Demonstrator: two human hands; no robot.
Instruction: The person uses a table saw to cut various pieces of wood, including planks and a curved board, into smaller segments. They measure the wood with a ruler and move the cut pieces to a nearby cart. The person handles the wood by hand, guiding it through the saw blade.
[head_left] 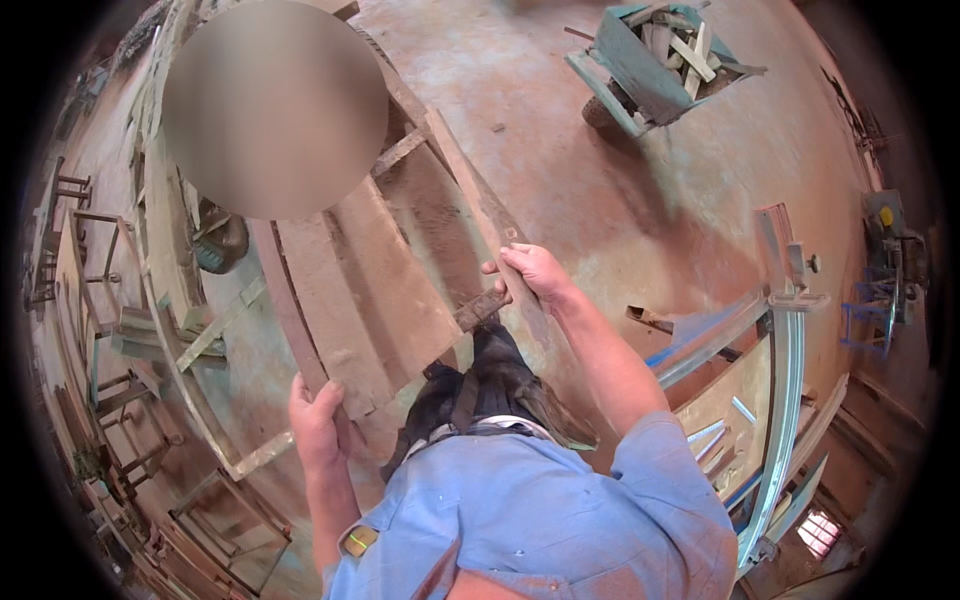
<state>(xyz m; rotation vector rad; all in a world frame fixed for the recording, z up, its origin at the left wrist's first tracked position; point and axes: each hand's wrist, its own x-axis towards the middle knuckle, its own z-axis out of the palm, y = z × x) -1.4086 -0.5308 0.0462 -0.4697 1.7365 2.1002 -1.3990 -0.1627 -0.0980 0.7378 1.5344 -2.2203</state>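
A long wooden frame stretches away from my waist, with wide boards (385, 285) lying lengthwise between its rails. My left hand (317, 412) is closed around the near end of the left rail (288, 300), thumb on top. Farther right, my right hand (532, 272) grips the right rail (462, 170) close to its end. A short crosspiece (482, 306) meets that rail just below my right fingers. The far part of the frame is hidden behind a round blurred patch.
A green cart (640, 75) loaded with wood scraps stands at the far right. On the right is a machine table with a metal rail (783, 420). Wooden frames (225, 440) and stacked timber (165, 335) crowd the left. A small wooden block (650, 319) lies on the floor.
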